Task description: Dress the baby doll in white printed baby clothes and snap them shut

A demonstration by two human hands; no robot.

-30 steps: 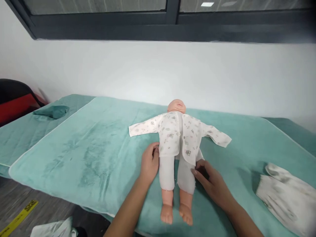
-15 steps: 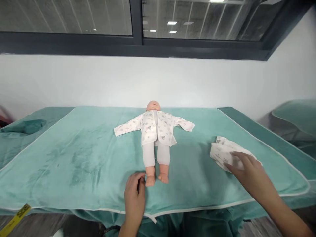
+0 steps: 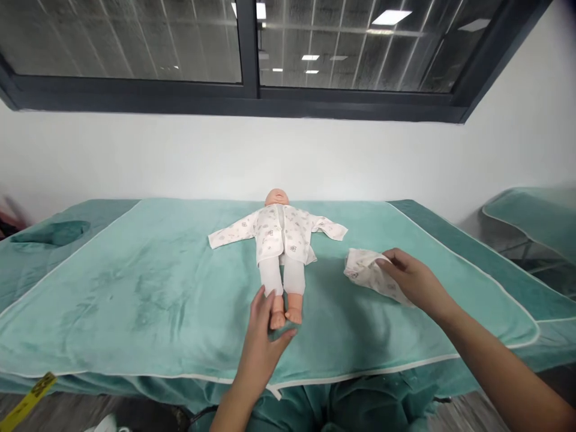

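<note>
A baby doll [image 3: 276, 196] lies on its back on a green blanket [image 3: 180, 288], head towards the wall. It wears a white printed shirt [image 3: 270, 231] with both sleeves spread out, and white leggings [image 3: 294, 277] that leave the feet bare. My left hand [image 3: 265, 330] is by the doll's feet, thumb and fingers apart, fingertips close to the lower leg. To the right of the doll, my right hand [image 3: 411, 279] pinches a folded white printed garment [image 3: 371, 273] between thumb and fingers. What kind of garment it is cannot be made out.
Behind the bed stands a white wall [image 3: 135, 156] under a dark-framed window [image 3: 252, 105]. A dark green cloth bundle [image 3: 51, 233] lies at the left end. Another green-covered surface [image 3: 535, 216] is at the right. Yellow tape [image 3: 29, 397] marks the floor at lower left.
My right hand has left the doll's leg, reached right and taken hold of the folded garment, bringing it towards the doll. My left hand has moved to the feet and opened. The view has shifted.
</note>
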